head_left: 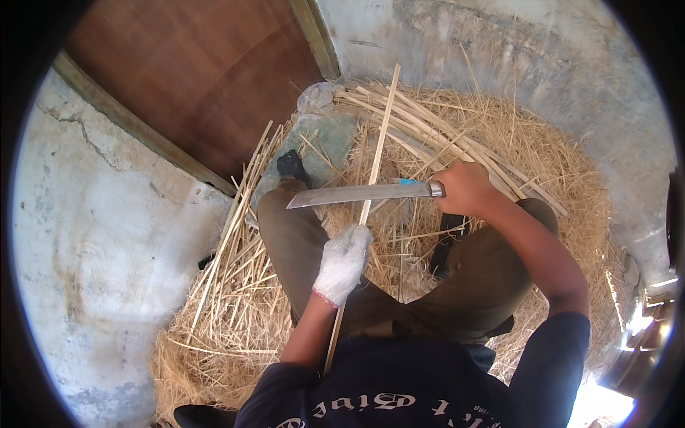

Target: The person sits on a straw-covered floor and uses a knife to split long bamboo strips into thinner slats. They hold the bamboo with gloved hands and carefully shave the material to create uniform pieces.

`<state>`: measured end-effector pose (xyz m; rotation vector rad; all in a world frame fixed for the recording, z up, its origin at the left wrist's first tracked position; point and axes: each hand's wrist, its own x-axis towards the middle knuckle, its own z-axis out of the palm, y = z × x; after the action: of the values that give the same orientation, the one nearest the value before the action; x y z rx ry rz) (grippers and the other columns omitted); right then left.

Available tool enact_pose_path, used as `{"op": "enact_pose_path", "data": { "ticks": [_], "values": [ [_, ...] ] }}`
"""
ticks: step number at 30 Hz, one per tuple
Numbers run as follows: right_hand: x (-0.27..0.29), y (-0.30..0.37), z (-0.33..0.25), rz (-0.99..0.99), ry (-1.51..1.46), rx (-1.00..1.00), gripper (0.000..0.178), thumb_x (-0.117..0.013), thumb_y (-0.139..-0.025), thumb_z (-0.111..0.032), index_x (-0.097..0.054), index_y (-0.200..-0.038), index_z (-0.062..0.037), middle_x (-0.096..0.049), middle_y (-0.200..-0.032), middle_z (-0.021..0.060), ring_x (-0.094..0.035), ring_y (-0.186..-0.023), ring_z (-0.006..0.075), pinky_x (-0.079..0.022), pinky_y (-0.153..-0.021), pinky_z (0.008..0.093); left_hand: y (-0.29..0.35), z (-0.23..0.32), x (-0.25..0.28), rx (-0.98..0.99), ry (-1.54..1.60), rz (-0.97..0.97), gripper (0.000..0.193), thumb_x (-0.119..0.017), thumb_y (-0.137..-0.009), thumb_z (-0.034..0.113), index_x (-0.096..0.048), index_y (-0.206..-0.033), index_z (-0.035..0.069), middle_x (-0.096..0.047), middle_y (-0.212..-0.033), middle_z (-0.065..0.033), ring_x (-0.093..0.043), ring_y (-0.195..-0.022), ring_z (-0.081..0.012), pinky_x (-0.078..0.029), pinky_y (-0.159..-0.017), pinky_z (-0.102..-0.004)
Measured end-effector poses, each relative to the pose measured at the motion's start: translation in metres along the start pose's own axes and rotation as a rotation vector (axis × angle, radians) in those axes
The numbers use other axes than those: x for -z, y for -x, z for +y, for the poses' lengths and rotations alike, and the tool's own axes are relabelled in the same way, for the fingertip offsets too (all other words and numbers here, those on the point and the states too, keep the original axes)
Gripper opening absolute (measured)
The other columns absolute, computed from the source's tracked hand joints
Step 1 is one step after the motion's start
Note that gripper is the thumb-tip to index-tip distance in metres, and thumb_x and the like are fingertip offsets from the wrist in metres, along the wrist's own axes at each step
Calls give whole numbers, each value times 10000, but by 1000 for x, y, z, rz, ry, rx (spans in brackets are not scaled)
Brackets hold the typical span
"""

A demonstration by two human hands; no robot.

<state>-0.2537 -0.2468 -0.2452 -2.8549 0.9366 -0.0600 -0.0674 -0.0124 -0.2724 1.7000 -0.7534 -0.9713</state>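
Note:
My left hand [343, 264], in a white knit glove, is closed round a long pale bamboo strip [382, 139]. The strip slants from beside my left upper arm up and away past the glove. My bare right hand [465, 188] grips the handle of a large knife [364, 193] with a long straight blade. The blade lies level across the strip just beyond the glove, its tip pointing left. Whether its edge touches the strip I cannot tell. Most of the knife's handle is hidden in my fist.
Straw-like shavings [571, 185] cover the ground round my bent legs. Several split strips [421, 128] lie in a bundle ahead, and more thin strips [246, 192] lean at the left. A brown door panel [207, 71] and stained walls [107, 235] stand close by.

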Motion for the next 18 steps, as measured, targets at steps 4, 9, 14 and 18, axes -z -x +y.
{"op": "enact_pose_path", "data": {
  "ticks": [4,9,14,18],
  "values": [
    [-3,-3,-5,-39,-45,28,105,-675,-723,-223,-713,-747,-128,-686,-680,121,-696,-668,358,-567,-654,474,-3,-6,5,12,24,8,264,-550,-1064,300,-627,-932,85,-462,-619,60,-398,-480,-43,-316,-421,-231],
    [-1,-7,-4,8,-43,-11,113,-676,-728,-223,-718,-758,-123,-681,-679,130,-696,-676,363,-565,-652,480,-1,-1,5,51,92,10,260,-560,-1058,300,-632,-922,90,-473,-624,56,-404,-484,-41,-322,-422,-230],
    [-2,-6,-10,-53,-16,8,130,-677,-737,-229,-738,-792,-129,-698,-712,131,-713,-702,347,-576,-678,487,-2,-3,5,77,112,31,261,-566,-1052,290,-626,-897,89,-468,-614,56,-404,-484,-42,-321,-424,-233],
    [-4,-8,-1,17,-16,-20,129,-679,-746,-242,-723,-775,-125,-683,-682,131,-701,-675,356,-566,-650,480,-4,-2,5,19,65,31,255,-573,-1042,288,-622,-896,85,-470,-619,54,-405,-485,-44,-321,-428,-237]
  ]
}}
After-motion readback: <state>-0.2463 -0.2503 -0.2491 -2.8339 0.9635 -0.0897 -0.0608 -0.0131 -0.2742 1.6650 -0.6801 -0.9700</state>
